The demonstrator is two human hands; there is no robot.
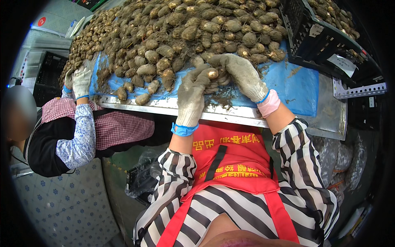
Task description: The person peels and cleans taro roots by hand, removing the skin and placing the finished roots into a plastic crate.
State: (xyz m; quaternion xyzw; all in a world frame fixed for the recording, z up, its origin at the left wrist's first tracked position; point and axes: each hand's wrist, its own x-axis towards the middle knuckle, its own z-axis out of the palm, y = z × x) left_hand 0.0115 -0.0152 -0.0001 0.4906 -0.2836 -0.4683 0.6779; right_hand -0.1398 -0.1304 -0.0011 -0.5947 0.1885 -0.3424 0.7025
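My left hand (192, 89), in a dirty knitted glove, is closed around a small taro corm (213, 74) whose pale cut-looking end faces up. My right hand (245, 75), gloved the same way, bends in close beside it with the fingers curled down. Whether those fingers grip a corm too is hidden. Both hands are over the front of a blue plastic sheet (293, 89), at the near edge of a large heap of hairy brown taro corms (172, 37). Loose soil and root fibres (223, 97) lie under the hands.
The metal table's raised edge (154, 108) runs before me. A black plastic crate (321, 37) of corms stands at right, above a perforated metal bar (359, 89). At left, a co-worker's gloved hands (81, 81) are at the heap. Filled plastic bags (339, 157) sit below right.
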